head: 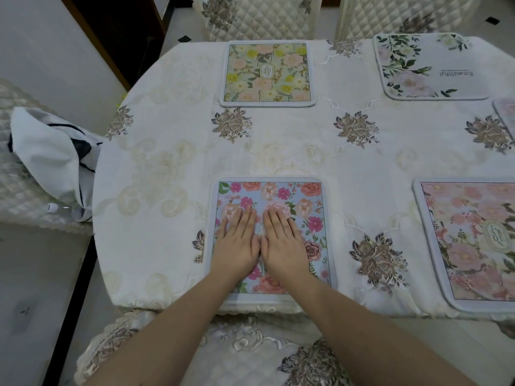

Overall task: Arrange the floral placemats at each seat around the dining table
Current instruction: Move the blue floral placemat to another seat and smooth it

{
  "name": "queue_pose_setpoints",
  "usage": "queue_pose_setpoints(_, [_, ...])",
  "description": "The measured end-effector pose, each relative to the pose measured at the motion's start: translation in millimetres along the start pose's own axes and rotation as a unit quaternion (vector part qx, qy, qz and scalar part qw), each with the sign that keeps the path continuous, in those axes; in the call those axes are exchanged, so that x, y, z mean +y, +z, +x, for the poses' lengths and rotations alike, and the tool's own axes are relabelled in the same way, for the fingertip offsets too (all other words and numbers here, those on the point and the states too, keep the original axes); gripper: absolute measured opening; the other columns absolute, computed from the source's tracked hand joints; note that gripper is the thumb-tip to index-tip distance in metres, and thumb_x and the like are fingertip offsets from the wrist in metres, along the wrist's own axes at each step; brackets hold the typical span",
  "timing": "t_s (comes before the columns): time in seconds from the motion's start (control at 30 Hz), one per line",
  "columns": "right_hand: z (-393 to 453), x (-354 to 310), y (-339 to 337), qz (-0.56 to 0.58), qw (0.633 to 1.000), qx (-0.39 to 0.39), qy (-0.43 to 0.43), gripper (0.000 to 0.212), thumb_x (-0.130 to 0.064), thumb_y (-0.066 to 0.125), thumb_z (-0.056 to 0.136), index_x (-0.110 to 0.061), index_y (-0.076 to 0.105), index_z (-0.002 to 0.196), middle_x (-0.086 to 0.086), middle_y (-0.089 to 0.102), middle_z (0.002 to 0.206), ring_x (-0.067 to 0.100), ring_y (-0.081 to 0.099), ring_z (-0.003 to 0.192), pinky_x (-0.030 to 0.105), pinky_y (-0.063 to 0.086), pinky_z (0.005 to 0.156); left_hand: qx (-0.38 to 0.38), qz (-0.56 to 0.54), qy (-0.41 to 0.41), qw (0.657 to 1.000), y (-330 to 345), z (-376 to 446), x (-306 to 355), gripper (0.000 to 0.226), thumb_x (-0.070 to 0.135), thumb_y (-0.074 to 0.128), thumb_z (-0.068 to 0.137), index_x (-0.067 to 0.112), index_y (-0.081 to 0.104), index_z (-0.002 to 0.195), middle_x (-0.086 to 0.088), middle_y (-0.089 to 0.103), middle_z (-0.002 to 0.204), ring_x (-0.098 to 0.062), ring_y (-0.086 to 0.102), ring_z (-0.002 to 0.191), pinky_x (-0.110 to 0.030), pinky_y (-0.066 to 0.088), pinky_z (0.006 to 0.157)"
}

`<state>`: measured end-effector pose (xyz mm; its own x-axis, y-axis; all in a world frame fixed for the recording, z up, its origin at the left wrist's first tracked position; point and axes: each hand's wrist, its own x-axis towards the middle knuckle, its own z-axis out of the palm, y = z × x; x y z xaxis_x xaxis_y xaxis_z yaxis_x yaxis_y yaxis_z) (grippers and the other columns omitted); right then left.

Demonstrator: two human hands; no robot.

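Observation:
A blue floral placemat lies flat at the near edge of the dining table. My left hand and my right hand rest on it side by side, palms down, fingers straight. A yellow-green floral placemat lies across the table at the far side. A white placemat with green leaves sits at the far right. A pink floral placemat lies at the near right. The corner of another placemat shows at the right edge.
An embroidered cream cloth covers the table. Quilted chairs stand at the far side, and one chair seat is just below my arms. A white cloth bag lies on a chair at the left. A wall is at the far left.

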<state>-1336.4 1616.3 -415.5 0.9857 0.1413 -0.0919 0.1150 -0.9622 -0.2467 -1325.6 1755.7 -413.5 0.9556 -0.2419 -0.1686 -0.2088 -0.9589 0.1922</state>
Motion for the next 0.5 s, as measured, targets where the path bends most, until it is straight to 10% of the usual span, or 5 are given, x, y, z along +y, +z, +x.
queue_pose_setpoints(0.5, [-25.7, 60.4, -15.7, 0.001, 0.999, 0.007, 0.041, 0.059, -0.042, 0.017, 0.102, -0.018, 0.009, 0.156, -0.004, 0.006, 0.163, 0.009, 0.000, 0.150, 0.034, 0.000, 0.122, 0.003, 0.012, 0.086, 0.996, -9.3, -38.6, -50.4, 0.063, 0.048, 0.021, 0.103, 0.018, 0.008, 0.158, 0.000, 0.005, 0.165, -0.012, 0.003, 0.152, -0.037, 0.007, 0.123])
